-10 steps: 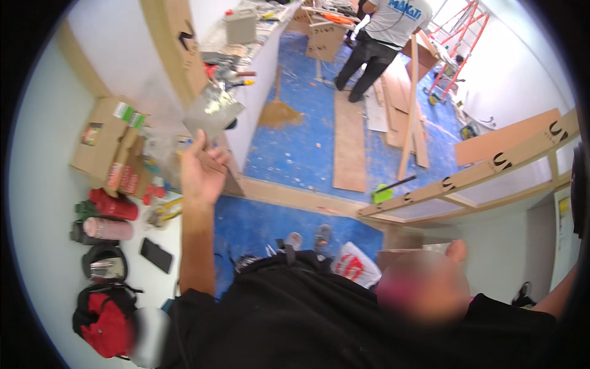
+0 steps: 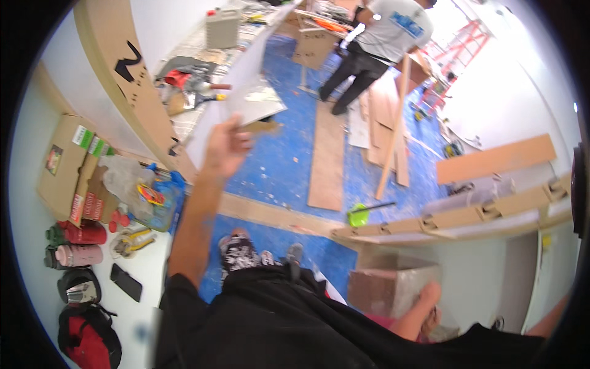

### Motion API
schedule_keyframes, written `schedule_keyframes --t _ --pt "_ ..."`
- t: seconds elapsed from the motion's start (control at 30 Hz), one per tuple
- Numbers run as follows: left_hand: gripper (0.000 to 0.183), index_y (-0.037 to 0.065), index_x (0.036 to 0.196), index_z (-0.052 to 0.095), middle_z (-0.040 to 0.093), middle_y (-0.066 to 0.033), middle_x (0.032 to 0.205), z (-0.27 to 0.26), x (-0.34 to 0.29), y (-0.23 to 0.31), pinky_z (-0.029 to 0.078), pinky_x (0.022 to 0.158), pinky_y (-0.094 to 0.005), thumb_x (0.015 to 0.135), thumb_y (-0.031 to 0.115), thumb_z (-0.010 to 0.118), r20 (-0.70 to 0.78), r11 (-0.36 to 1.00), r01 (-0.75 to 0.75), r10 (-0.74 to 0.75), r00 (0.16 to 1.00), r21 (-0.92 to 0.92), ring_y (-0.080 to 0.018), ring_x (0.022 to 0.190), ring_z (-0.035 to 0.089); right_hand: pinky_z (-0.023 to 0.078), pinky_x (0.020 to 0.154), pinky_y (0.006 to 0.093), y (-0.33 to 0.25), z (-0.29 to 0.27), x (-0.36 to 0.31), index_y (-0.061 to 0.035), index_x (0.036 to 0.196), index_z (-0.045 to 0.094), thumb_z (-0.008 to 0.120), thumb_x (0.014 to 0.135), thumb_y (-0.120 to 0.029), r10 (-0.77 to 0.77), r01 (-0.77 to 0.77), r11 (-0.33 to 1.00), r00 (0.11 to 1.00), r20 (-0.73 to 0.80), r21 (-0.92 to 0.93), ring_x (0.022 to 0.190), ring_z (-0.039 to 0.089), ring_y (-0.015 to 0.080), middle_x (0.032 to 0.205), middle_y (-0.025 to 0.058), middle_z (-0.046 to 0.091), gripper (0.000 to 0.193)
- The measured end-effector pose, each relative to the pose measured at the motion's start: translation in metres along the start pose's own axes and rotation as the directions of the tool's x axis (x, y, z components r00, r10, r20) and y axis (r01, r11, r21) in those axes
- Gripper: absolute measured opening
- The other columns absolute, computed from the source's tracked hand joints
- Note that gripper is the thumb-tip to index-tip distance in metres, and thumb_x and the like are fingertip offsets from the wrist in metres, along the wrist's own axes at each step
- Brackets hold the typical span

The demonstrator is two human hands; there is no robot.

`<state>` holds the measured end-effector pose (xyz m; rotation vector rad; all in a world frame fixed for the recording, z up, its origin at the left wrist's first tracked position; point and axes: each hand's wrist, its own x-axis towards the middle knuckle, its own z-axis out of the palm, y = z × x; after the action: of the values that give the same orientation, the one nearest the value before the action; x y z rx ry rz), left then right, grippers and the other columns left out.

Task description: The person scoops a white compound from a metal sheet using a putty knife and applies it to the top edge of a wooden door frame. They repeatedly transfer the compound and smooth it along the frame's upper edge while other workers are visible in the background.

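As the bare left hand (image 2: 230,147) clasps its near edge, the thin, flat, silvery metal plate (image 2: 261,107) is nearer than the beige plastic jerrycan (image 2: 222,31) and to its right; probably light, stiff, slick where smeared, it seems best held there. The right hand is out of view.

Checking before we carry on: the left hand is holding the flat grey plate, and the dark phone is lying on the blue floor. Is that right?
Not quite: the phone's place is wrong. The head view shows the dark phone lying on the white surface at left. The left hand is indeed holding the flat grey plate.
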<state>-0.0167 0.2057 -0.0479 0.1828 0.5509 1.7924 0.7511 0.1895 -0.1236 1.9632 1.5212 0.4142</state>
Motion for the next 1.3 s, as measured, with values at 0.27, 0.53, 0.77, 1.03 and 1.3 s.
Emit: schedule_keyframes --t 0.27,0.53,0.77,1.03,1.3 --pt "0.009 0.008 0.097 0.053 0.048 0.0027 0.076 0.024 0.198 -0.031 0.036 0.055 -0.0247 0.094 0.017 0.05 -0.023 0.99 0.14 -0.141 0.99 -0.026 -0.0085 0.058 0.042 0.045 0.076 0.0474 -0.032 0.009 0.026 0.002 0.09 0.063 0.045 0.084 -0.012 0.083 -0.056 0.918 0.995 -0.051 0.393 0.087 0.059 0.04 0.092 0.0234 0.063 0.024" --pt "0.01 0.011 0.087 0.05 0.037 0.0044 0.068 0.085 0.368 -0.062 0.03 0.053 -0.024 0.094 0.018 0.053 0.097 0.933 0.267 -0.296 0.95 0.242 -0.0079 0.057 0.032 0.046 0.07 0.043 -0.092 -0.104 0.044 0.002 0.097 0.058 0.044 0.086 -0.009 0.134 -0.128 0.957 0.991 -0.005 0.259 0.082 0.059 0.0369 0.088 0.0225 0.062 0.02" --pt "0.015 0.011 0.081 0.052 0.04 0.0042 0.074 0.139 0.447 -0.13 0.026 0.054 -0.0255 0.094 0.017 0.054 0.212 0.812 0.399 -0.518 0.829 0.427 -0.011 0.061 0.029 0.047 0.071 0.0398 -0.127 -0.311 0.116 -0.001 0.095 0.059 0.051 0.087 -0.013 0.578 -0.154 0.695 0.701 -0.418 0.703 0.081 0.06 0.029 0.085 0.0137 0.063 0.016" --pt "0.014 0.009 0.091 0.054 0.052 0.0049 0.081 0.171 0.498 -0.238 0.029 0.053 -0.0247 0.095 0.023 0.054 0.268 0.678 0.51 -0.704 0.658 0.529 -0.0093 0.06 0.035 0.047 0.076 0.0453 -0.498 -0.178 0.136 -0.004 0.094 0.065 0.055 0.083 -0.025 -0.035 -0.197 0.28 0.976 0.215 0.94 0.083 0.064 0.031 0.086 0.0188 0.066 0.026" --pt "0.016 0.006 0.097 0.055 0.056 0.0007 0.084 0.226 0.529 -0.325 0.033 0.055 -0.0242 0.095 0.023 0.053 0.279 0.445 0.637 -0.894 0.35 0.629 -0.0102 0.061 0.04 0.05 0.074 0.0455 -0.562 -0.057 0.106 -0.0065 0.086 0.068 0.055 0.075 -0.023 0.175 -0.722 -0.078 0.669 0.723 0.687 0.083 0.064 0.0369 0.086 0.0206 0.066 0.024"
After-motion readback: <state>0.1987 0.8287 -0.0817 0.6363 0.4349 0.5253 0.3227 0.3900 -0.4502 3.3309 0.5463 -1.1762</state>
